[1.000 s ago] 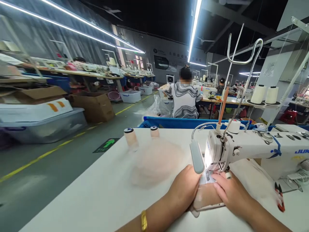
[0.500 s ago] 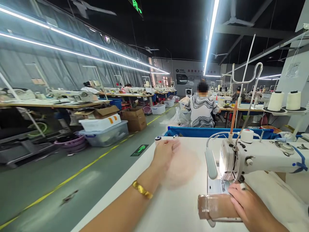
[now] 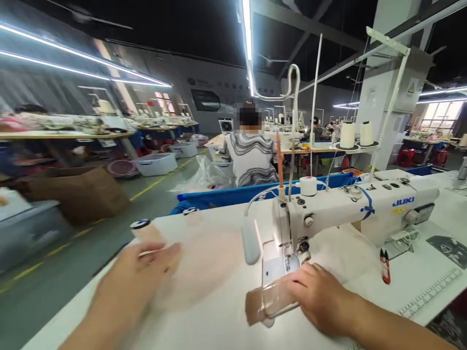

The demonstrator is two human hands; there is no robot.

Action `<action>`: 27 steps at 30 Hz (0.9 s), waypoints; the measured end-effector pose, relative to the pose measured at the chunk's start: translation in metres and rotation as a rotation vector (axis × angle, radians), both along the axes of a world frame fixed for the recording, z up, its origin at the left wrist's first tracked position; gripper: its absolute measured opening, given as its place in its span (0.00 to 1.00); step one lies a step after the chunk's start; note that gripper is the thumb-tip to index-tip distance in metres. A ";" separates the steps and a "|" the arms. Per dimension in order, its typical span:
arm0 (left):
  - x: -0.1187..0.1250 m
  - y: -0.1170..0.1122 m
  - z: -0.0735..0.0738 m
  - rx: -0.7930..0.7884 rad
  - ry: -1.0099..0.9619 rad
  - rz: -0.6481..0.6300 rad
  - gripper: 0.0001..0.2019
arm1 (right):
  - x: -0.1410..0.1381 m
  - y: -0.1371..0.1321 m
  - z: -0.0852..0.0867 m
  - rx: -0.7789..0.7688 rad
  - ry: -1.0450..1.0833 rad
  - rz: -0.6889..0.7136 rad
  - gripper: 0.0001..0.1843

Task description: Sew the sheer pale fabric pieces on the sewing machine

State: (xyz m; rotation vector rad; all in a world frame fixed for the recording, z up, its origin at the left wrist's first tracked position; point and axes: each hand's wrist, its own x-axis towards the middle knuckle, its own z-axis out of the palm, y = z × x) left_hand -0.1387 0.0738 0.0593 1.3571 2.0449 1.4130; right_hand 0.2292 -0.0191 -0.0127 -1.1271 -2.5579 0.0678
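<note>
My right hand (image 3: 317,296) lies palm down on a small tan fabric piece (image 3: 264,304) just in front of the needle of the white JUKI sewing machine (image 3: 350,209). Its fingers are pressed flat on the cloth. My left hand (image 3: 134,284) is blurred by motion at the left of the white table (image 3: 219,325), reaching over a pale pink heap of sheer fabric (image 3: 204,265). Its fingers look stretched out, but I cannot tell whether they hold any cloth. Two pink thread spools (image 3: 142,229) stand behind the heap.
Red snips (image 3: 385,265) and a ruler strip (image 3: 430,291) lie right of the machine. Two white thread cones (image 3: 355,133) stand on a rack behind. A blue bin edge (image 3: 255,192) borders the table's far side. A person in a striped top (image 3: 250,155) sits ahead. Boxes and tubs line the aisle on the left.
My left hand left the tan piece, swung out to the pink heap, then drew back toward me. The view turned left, then right. My right hand stayed on the tan piece.
</note>
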 end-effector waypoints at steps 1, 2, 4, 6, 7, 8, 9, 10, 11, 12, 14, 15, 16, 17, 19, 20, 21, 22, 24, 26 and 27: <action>0.008 0.000 0.006 -0.007 -0.028 -0.010 0.26 | 0.002 -0.002 -0.002 -0.004 0.042 -0.001 0.17; 0.016 0.000 0.013 -0.002 -0.053 -0.036 0.26 | 0.004 -0.003 -0.004 -0.010 0.091 0.004 0.17; 0.029 0.003 0.023 0.011 -0.081 -0.013 0.25 | 0.008 -0.003 -0.011 -0.021 0.177 0.033 0.18; 0.035 0.005 0.027 0.020 -0.112 0.020 0.23 | 0.011 0.000 -0.015 -0.022 0.224 0.070 0.21; 0.036 0.005 0.028 0.027 -0.129 0.030 0.21 | 0.011 0.002 -0.017 -0.020 0.237 0.090 0.22; 0.035 0.003 0.026 0.036 -0.147 0.032 0.20 | 0.012 0.002 -0.017 -0.018 0.243 0.107 0.23; 0.034 0.000 0.024 0.046 -0.162 0.032 0.19 | 0.012 0.002 -0.017 -0.016 0.245 0.121 0.24; 0.032 -0.004 0.021 0.057 -0.177 0.031 0.18 | 0.012 0.002 -0.016 -0.015 0.243 0.128 0.24; 0.030 -0.009 0.017 0.066 -0.189 0.032 0.18 | 0.012 0.001 -0.015 -0.011 0.237 0.131 0.24; 0.028 -0.015 0.012 0.072 -0.198 0.038 0.17 | 0.012 0.000 -0.014 -0.004 0.230 0.134 0.24; 0.024 -0.025 0.003 0.073 -0.209 0.050 0.16 | 0.013 -0.001 -0.012 0.008 0.223 0.130 0.23; 0.023 -0.029 -0.001 0.069 -0.212 0.054 0.16 | 0.012 -0.002 -0.011 0.010 0.223 0.130 0.23; 0.022 -0.032 -0.005 0.062 -0.213 0.055 0.16 | 0.012 -0.002 -0.010 0.011 0.222 0.130 0.23; 0.022 -0.034 -0.008 0.054 -0.210 0.052 0.15 | 0.012 -0.002 -0.009 0.013 0.218 0.131 0.23; 0.022 -0.036 -0.013 0.035 -0.196 0.036 0.14 | 0.012 -0.002 -0.009 0.032 0.188 0.130 0.23; 0.022 -0.037 -0.014 0.029 -0.184 0.027 0.13 | 0.014 -0.002 -0.009 0.064 0.164 0.134 0.23; 0.022 -0.037 -0.015 0.028 -0.168 0.020 0.12 | 0.017 -0.002 -0.011 0.104 0.135 0.139 0.23; 0.021 -0.037 -0.016 0.036 -0.148 0.020 0.12 | 0.022 -0.002 -0.013 0.150 0.100 0.145 0.23; 0.016 -0.040 -0.016 0.084 -0.096 0.044 0.12 | 0.039 -0.002 -0.024 0.255 0.036 0.162 0.21; 0.012 -0.046 -0.015 0.155 -0.033 0.074 0.14 | 0.062 -0.001 -0.043 0.369 0.026 0.144 0.20; 0.011 -0.050 -0.014 0.189 -0.001 0.076 0.16 | 0.074 -0.001 -0.054 0.444 0.056 0.115 0.19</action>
